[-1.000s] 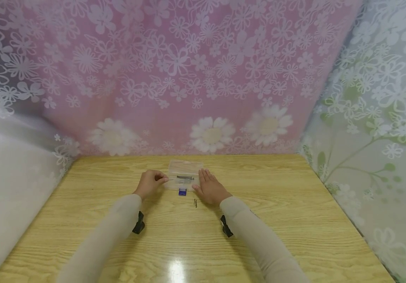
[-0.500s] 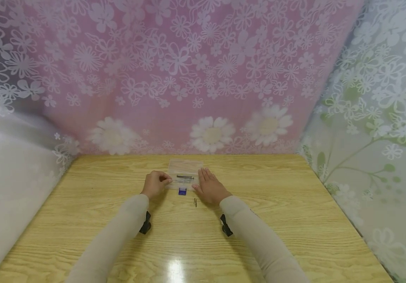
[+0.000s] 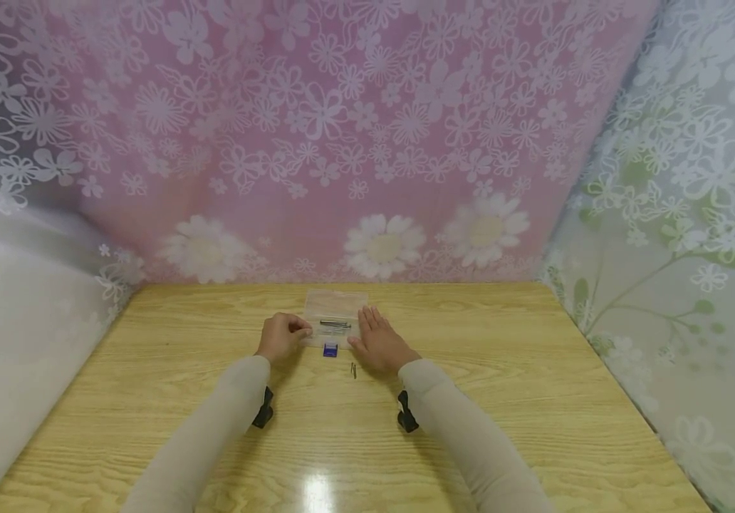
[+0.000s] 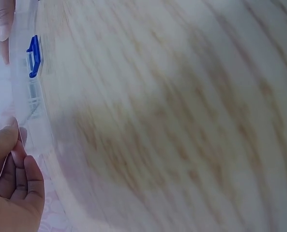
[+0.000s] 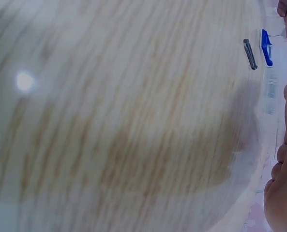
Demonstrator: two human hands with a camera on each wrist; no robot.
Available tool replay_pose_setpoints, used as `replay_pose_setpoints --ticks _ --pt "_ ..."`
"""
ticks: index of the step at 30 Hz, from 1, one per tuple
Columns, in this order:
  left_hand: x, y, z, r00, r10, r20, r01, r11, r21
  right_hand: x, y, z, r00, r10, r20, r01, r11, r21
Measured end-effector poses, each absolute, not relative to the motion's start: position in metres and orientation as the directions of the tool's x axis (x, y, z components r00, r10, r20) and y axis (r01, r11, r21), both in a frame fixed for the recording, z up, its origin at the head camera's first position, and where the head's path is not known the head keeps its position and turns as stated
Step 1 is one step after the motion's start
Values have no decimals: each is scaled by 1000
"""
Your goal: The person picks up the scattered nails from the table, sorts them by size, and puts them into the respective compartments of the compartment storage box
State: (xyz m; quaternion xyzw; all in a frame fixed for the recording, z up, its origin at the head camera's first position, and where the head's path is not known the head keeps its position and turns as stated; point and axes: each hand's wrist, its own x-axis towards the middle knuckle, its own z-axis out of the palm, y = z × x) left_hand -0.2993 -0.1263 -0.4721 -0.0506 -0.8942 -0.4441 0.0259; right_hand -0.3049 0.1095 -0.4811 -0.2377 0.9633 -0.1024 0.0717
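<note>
A clear plastic box point(image 3: 306, 343) lies on the table with its lid point(image 3: 337, 303) folded back and a blue latch point(image 3: 330, 350) at its front. Inside it are several dark nails point(image 3: 335, 324). At the box's left end my left hand point(image 3: 283, 336) pinches a thin, pale strip point(image 4: 22, 140) between thumb and fingers; I cannot tell its kind. My right hand point(image 3: 382, 342) rests with straight fingers along the right end of the box. In the right wrist view, small nails point(image 5: 249, 54) lie on the table close before the latch.
The wood-grain table point(image 3: 502, 399) meets a pink flowered curtain point(image 3: 367, 178) at the back. A pale flowered curtain point(image 3: 675, 285) borders the right side, and a whitish cloth point(image 3: 21, 306) the left. Both wrists carry black camera mounts point(image 3: 263, 408).
My left hand has moved a little right, up to the box's left end, and the thin strip that stuck out of its fingers no longer shows in the head view. My right hand stays put.
</note>
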Motion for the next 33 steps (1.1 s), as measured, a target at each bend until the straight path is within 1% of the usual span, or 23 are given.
replay_pose_setpoints --ticks 8,15,18,21,25,30,33 --pt "-299 -132 -474 -988 106 112 153 571 807 -304 108 -482 -875 -473 -102 -441 866 -237" --pt "-287 -125 -465 -981 119 154 194 542 818 -304 109 -481 -873 -477 -98 -448 866 -221" --pt "-279 -118 -463 -985 115 130 171 519 837 -305 109 -479 -873 -479 -93 -451 865 -221" --pt "-270 -109 -465 -992 105 73 116 497 860 -305 110 -479 -872 -480 -93 -453 864 -219" --pt "-261 -98 -474 -991 125 55 110 491 864 -305 110 -481 -872 -480 -96 -452 865 -216" --pt "-255 -86 -482 -973 220 65 166 479 862 -305 109 -481 -875 -478 -83 -452 865 -220" --pt "-256 -81 -487 -950 299 84 223 467 855 -305 109 -480 -875 -477 -83 -450 865 -223"
